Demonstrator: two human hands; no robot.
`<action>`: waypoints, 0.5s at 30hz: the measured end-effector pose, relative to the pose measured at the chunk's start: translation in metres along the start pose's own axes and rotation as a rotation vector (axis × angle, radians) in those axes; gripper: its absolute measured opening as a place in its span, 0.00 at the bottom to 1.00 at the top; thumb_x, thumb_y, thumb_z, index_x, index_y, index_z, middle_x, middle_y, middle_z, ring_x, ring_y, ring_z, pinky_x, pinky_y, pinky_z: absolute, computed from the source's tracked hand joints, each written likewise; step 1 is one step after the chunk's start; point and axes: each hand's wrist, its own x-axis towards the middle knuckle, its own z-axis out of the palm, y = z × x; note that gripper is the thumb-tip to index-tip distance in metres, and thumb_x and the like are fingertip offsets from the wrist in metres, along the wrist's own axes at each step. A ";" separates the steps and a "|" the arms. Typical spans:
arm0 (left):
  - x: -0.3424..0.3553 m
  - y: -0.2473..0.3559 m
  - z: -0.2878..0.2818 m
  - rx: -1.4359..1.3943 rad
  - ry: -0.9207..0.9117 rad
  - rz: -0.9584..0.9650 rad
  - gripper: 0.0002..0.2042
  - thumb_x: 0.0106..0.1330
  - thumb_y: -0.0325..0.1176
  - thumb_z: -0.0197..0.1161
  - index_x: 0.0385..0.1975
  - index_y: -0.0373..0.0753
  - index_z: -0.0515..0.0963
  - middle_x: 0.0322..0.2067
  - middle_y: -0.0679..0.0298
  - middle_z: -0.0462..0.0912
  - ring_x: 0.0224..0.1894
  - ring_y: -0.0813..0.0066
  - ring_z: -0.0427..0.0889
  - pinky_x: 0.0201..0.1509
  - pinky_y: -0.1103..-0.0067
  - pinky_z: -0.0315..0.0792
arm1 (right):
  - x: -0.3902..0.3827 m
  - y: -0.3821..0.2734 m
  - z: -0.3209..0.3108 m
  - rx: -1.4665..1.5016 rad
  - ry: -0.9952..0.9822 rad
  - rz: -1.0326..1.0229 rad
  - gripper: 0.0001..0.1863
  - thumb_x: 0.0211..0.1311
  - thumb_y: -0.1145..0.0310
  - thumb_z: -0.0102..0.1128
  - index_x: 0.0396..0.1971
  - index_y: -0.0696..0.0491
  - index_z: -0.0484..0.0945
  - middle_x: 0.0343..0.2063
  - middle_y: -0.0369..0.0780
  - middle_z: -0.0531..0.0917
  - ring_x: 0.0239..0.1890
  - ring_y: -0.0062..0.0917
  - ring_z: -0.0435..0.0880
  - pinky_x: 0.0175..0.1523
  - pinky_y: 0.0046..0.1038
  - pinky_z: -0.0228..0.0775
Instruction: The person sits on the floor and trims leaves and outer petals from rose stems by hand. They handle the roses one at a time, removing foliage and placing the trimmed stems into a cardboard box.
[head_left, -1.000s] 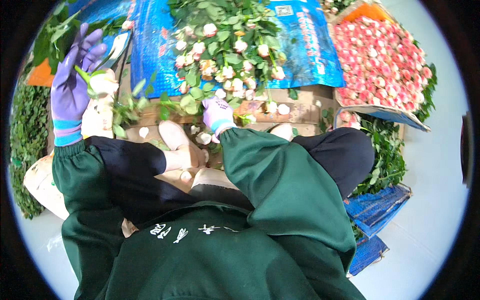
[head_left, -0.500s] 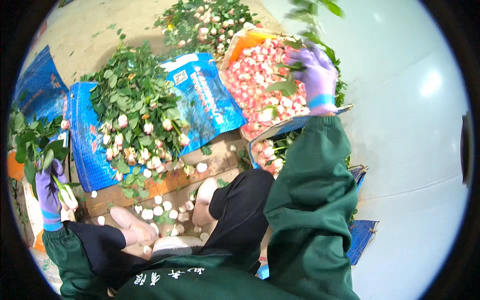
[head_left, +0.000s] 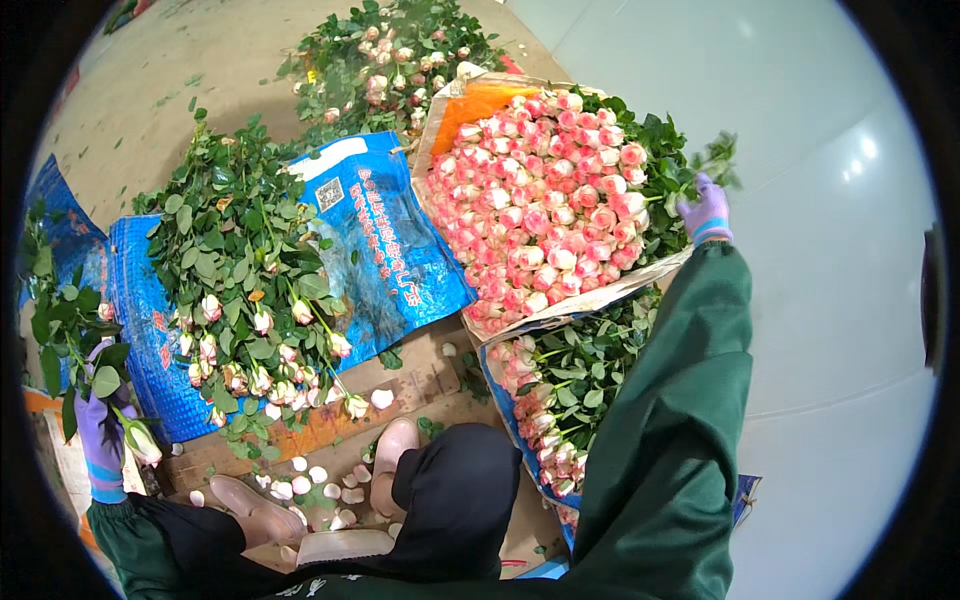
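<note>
My left hand [head_left: 100,432], in a purple glove with a blue cuff, is closed around leafy rose stems at the far left. A pale rose [head_left: 142,442] hangs head down beside its fingers. My right hand [head_left: 708,210], gloved alike, reaches to the right edge of a large bundle of pink and white roses [head_left: 540,215]. Its fingers close around the leafy stem of a rose [head_left: 630,205] whose head lies on the bundle; part of the stem is hidden. Paper wrapping [head_left: 600,290] borders the bundle.
A heap of leafy roses [head_left: 255,260] lies on blue woven sacks [head_left: 385,230] at left centre. Another rose pile [head_left: 390,60] is at the back. More roses [head_left: 590,370] lie below the bundle. Petals [head_left: 320,475] litter the floor by my shoes. A pale smooth surface [head_left: 830,300] fills the right.
My right hand has swung from over the pink bundle out to its right edge, carrying the leafy stem. The left hand still holds its roses. The view has shifted slightly.
</note>
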 end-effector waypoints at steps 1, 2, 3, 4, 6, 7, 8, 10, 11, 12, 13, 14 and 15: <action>0.002 -0.002 -0.001 0.003 0.012 0.014 0.17 0.62 0.42 0.57 0.42 0.36 0.68 0.27 0.67 0.73 0.25 0.79 0.72 0.27 0.83 0.68 | -0.008 -0.004 0.021 0.004 0.015 0.027 0.30 0.48 0.71 0.66 0.54 0.54 0.67 0.49 0.44 0.73 0.49 0.29 0.72 0.53 0.29 0.66; 0.000 -0.002 -0.002 0.018 0.036 0.030 0.17 0.61 0.42 0.57 0.42 0.36 0.68 0.27 0.67 0.73 0.25 0.79 0.72 0.28 0.84 0.68 | -0.005 -0.036 0.039 0.657 0.092 0.436 0.30 0.49 0.72 0.66 0.55 0.55 0.66 0.48 0.43 0.75 0.47 0.27 0.73 0.52 0.27 0.66; -0.001 -0.006 -0.005 0.023 0.051 0.044 0.18 0.61 0.43 0.58 0.42 0.36 0.68 0.27 0.67 0.73 0.26 0.79 0.73 0.28 0.84 0.68 | -0.002 -0.063 0.047 1.296 0.166 0.851 0.30 0.50 0.72 0.65 0.55 0.57 0.66 0.46 0.42 0.76 0.46 0.25 0.74 0.51 0.26 0.66; 0.004 -0.010 -0.009 0.019 0.022 0.026 0.18 0.61 0.42 0.58 0.43 0.36 0.68 0.28 0.66 0.73 0.27 0.78 0.73 0.28 0.83 0.69 | -0.005 -0.048 0.063 1.194 0.232 0.745 0.30 0.52 0.72 0.64 0.55 0.60 0.65 0.45 0.41 0.77 0.44 0.23 0.75 0.50 0.24 0.66; 0.006 -0.011 -0.012 -0.006 -0.038 -0.005 0.19 0.60 0.41 0.58 0.46 0.35 0.67 0.31 0.65 0.74 0.29 0.76 0.75 0.30 0.82 0.72 | -0.008 -0.037 0.074 1.191 0.263 0.648 0.28 0.53 0.70 0.62 0.55 0.60 0.65 0.45 0.43 0.77 0.44 0.23 0.75 0.50 0.24 0.66; 0.006 -0.011 -0.010 -0.031 -0.076 -0.017 0.20 0.60 0.40 0.58 0.47 0.35 0.66 0.32 0.64 0.75 0.31 0.75 0.76 0.32 0.82 0.73 | -0.010 -0.035 0.077 1.181 0.268 0.608 0.27 0.54 0.70 0.60 0.55 0.60 0.66 0.45 0.43 0.77 0.43 0.22 0.75 0.50 0.23 0.66; 0.002 -0.019 -0.028 -0.041 -0.026 -0.028 0.21 0.60 0.37 0.58 0.50 0.35 0.64 0.37 0.63 0.75 0.34 0.73 0.78 0.36 0.80 0.75 | -0.009 -0.043 0.074 1.101 0.253 0.612 0.26 0.55 0.70 0.59 0.54 0.60 0.67 0.46 0.43 0.77 0.44 0.23 0.75 0.51 0.23 0.66; -0.002 -0.025 -0.043 -0.061 0.014 -0.045 0.24 0.59 0.34 0.57 0.54 0.35 0.62 0.43 0.60 0.75 0.39 0.70 0.79 0.41 0.78 0.76 | -0.011 -0.045 0.064 0.929 0.233 0.618 0.24 0.55 0.70 0.56 0.54 0.59 0.68 0.47 0.45 0.76 0.46 0.25 0.76 0.53 0.24 0.65; -0.001 -0.025 -0.041 -0.061 0.020 -0.042 0.24 0.59 0.33 0.57 0.54 0.35 0.62 0.42 0.60 0.76 0.39 0.71 0.79 0.40 0.79 0.76 | -0.012 -0.042 0.059 0.848 0.308 0.598 0.24 0.55 0.70 0.55 0.53 0.59 0.69 0.48 0.45 0.76 0.48 0.26 0.76 0.54 0.25 0.65; 0.002 -0.029 -0.036 -0.067 0.013 -0.041 0.23 0.59 0.33 0.57 0.54 0.34 0.62 0.42 0.61 0.76 0.38 0.72 0.79 0.39 0.80 0.76 | -0.015 -0.038 0.053 0.766 0.382 0.575 0.23 0.55 0.70 0.54 0.53 0.58 0.69 0.49 0.46 0.75 0.49 0.27 0.75 0.55 0.26 0.64; 0.004 -0.028 -0.027 -0.071 0.009 -0.030 0.23 0.59 0.32 0.56 0.54 0.34 0.62 0.42 0.61 0.76 0.38 0.73 0.79 0.38 0.81 0.76 | -0.018 -0.036 0.050 0.689 0.453 0.554 0.23 0.56 0.70 0.53 0.53 0.58 0.69 0.50 0.46 0.75 0.51 0.28 0.75 0.55 0.26 0.64; -0.006 -0.022 -0.025 -0.063 0.063 -0.027 0.23 0.59 0.31 0.56 0.54 0.34 0.63 0.41 0.61 0.77 0.37 0.73 0.79 0.37 0.82 0.76 | -0.018 -0.094 0.025 0.661 0.396 0.523 0.23 0.56 0.70 0.53 0.53 0.59 0.68 0.52 0.47 0.74 0.54 0.32 0.73 0.58 0.28 0.62; -0.003 -0.023 -0.021 -0.012 0.158 -0.030 0.22 0.59 0.31 0.56 0.53 0.34 0.64 0.41 0.61 0.77 0.36 0.74 0.79 0.36 0.82 0.76 | -0.017 -0.099 0.014 0.872 0.478 0.399 0.24 0.55 0.71 0.53 0.53 0.60 0.68 0.52 0.47 0.73 0.54 0.32 0.73 0.59 0.28 0.62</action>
